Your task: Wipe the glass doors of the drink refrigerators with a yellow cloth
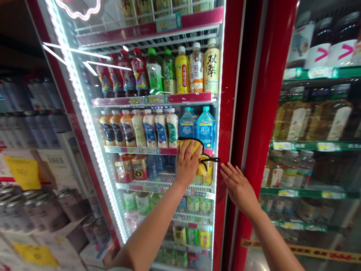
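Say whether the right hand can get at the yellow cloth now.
Likely yes: the right hand is near the yellow cloth, whose black loop points toward it; nothing visible stands between them.

3 o'clock: adjoining red-framed cooler (pixel 263 109), green-edged shelves (pixel 300 146) stocked with bottles (pixel 297 116). 8 to 9 o'clock: stacked cans (pixel 50 210), yellow signs (pixel 22 173); dim toward 10. Lit white light strip (pixel 84 109) runs 10 to 7 o'clock.

Blk-edged yel. cloth (pixel 202 170), rumpled, up vs. cooler's glass door (pixel 166 177).
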Demonstrator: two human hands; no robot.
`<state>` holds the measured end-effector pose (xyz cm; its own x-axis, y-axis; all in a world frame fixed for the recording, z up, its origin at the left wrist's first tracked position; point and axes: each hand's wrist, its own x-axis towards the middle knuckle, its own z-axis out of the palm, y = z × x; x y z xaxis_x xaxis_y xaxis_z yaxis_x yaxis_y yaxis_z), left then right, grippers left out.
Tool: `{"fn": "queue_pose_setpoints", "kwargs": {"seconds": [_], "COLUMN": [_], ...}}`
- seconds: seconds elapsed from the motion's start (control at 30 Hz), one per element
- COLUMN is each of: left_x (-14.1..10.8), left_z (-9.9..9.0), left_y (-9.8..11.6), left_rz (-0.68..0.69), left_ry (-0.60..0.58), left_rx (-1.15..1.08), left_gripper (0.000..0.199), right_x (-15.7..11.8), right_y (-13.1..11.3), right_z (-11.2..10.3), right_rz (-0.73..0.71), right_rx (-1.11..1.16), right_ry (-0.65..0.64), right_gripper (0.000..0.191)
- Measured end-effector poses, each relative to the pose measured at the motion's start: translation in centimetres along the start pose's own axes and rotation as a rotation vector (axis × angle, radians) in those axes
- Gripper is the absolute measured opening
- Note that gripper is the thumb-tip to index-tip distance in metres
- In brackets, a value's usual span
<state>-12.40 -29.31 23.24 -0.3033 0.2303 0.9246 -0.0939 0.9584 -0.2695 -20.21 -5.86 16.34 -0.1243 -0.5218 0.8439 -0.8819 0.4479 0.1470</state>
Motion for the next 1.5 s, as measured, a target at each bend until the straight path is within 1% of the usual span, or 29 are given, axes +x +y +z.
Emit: {"fn": "queue_pose_setpoints", "kwargs": {"seconds": [0.03, 0.07, 0.13, 0.23, 0.27, 0.3, 0.33, 0.43, 0.5, 0.57, 0.67, 0.73, 0.77, 0.9, 0.93, 0.97, 1.0, 1.07, 1.13, 1.17, 1.2, 1.27, 1.37, 1.4, 1.43, 1.5], "left_x": [0.4, 0.1, -2.1, -6.2, -6.9, -7.0, -6.5, -3.5, -2.1, -2.4, -4.5, -5.0, -4.7, -1.8, -1.6, -1.9, -2.7, -5.6, -8.7, -9.6, -10.1, -9.3, -6.5, -6.2, -6.4, -8.5], "left_z": [0.2, 0.4, 0.8, 1.4, 1.6, 1.8, 2.1, 2.9, 3.3, 3.5, 3.4, 3.4, 3.4, 3.8, 3.9, 4.0, 4.0, 4.0, 3.9, 3.8, 3.8, 3.9, 4.1, 4.2, 4.2, 4.0], "left_y": [0.4, 0.8, 1.6, 2.6, 2.9, 3.2, 3.6, 5.1, 6.3, 7.3, 8.2, 8.6, 8.8, 9.4, 9.6, 9.7, 9.7, 9.7, 9.6, 9.6, 9.5, 9.3, 9.0, 8.9, 8.8, 8.8], "left_rz": [-0.016, -0.011, 0.056, 0.232, 0.245, 0.257, 0.262, 0.281, 0.261, 0.236, 0.251, 0.258, 0.242, 0.096, 0.079, 0.082, 0.098, 0.140, 0.170, 0.199, 0.210, 0.207, 0.145, 0.136, 0.136, 0.149], "left_ry": [0.013, 0.021, 0.019, -0.006, -0.010, -0.013, -0.015, -0.004, 0.012, 0.014, 0.008, 0.009, 0.007, -0.004, -0.009, -0.018, -0.033, -0.075, -0.087, -0.087, -0.093, -0.104, -0.101, -0.092, -0.083, -0.077], "left_rx": [-0.005, -0.005, 0.007, 0.022, 0.029, 0.033, 0.036, 0.031, 0.028, 0.022, 0.005, -0.001, 0.000, 0.025, 0.029, 0.026, 0.017, -0.018, -0.037, -0.054, -0.057, -0.040, 0.015, 0.026, 0.033, 0.039], "left_gripper": [0.060, 0.060, 0.059, 0.055, 0.054, 0.053, 0.053, 0.054, 0.053, 0.048, 0.038, 0.037, 0.039, 0.053, 0.055, 0.057, 0.059, 0.059, 0.061, 0.063, 0.064, 0.063, 0.060, 0.060, 0.059, 0.057], "right_x": [0.0, 0.0, -0.3, -0.6, -0.6, -0.6, -0.4, 0.1, 0.2, 0.0, -0.7, -1.0, -1.0, -0.8, -0.9, -0.9, -1.1, -1.6, -2.1, -2.3, -2.4, -2.3, -2.0, -1.9, -2.0, -2.3], "right_y": [0.0, 0.1, 0.2, 0.4, 0.6, 0.7, 0.8, 1.1, 1.2, 1.2, 1.2, 1.3, 1.3, 1.5, 1.5, 1.5, 1.4, 1.3, 1.0, 0.9, 0.8, 0.5, 0.2, 0.2, 0.1, 0.0], "right_z": [0.0, 0.1, 0.1, -0.4, -0.8, -1.2, -1.6, -2.9, -3.4, -3.7, -3.9, -4.2, -4.3, -5.0, -5.0, -5.0, -5.0, -4.7, -4.3, -4.0, -3.8, -3.5, -3.3, -3.3, -3.3, -3.2], "right_rz": [0.001, 0.002, 0.002, 0.001, 0.005, 0.014, 0.025, 0.031, 0.016, 0.010, 0.022, 0.034, 0.039, 0.044, 0.044, 0.047, 0.051, 0.057, 0.061, 0.061, 0.061, 0.064, 0.084, 0.091, 0.098, 0.111], "right_rx": [0.004, 0.009, 0.019, 0.039, 0.044, 0.047, 0.049, 0.046, 0.035, 0.024, 0.027, 0.037, 0.039, 0.028, 0.023, 0.019, 0.014, 0.002, -0.008, -0.012, -0.014, -0.012, -0.003, 0.001, 0.004, 0.013], "right_ry": [0.003, 0.007, 0.024, 0.072, 0.090, 0.108, 0.122, 0.153, 0.164, 0.164, 0.139, 0.128, 0.129, 0.132, 0.132, 0.129, 0.124, 0.109, 0.084, 0.068, 0.054, 0.032, 0.025, 0.025, 0.026, 0.024], "right_gripper": [0.060, 0.059, 0.057, 0.055, 0.056, 0.057, 0.059, 0.064, 0.065, 0.065, 0.064, 0.065, 0.065, 0.066, 0.066, 0.066, 0.066, 0.067, 0.067, 0.067, 0.066, 0.066, 0.068, 0.068, 0.069, 0.070]}}
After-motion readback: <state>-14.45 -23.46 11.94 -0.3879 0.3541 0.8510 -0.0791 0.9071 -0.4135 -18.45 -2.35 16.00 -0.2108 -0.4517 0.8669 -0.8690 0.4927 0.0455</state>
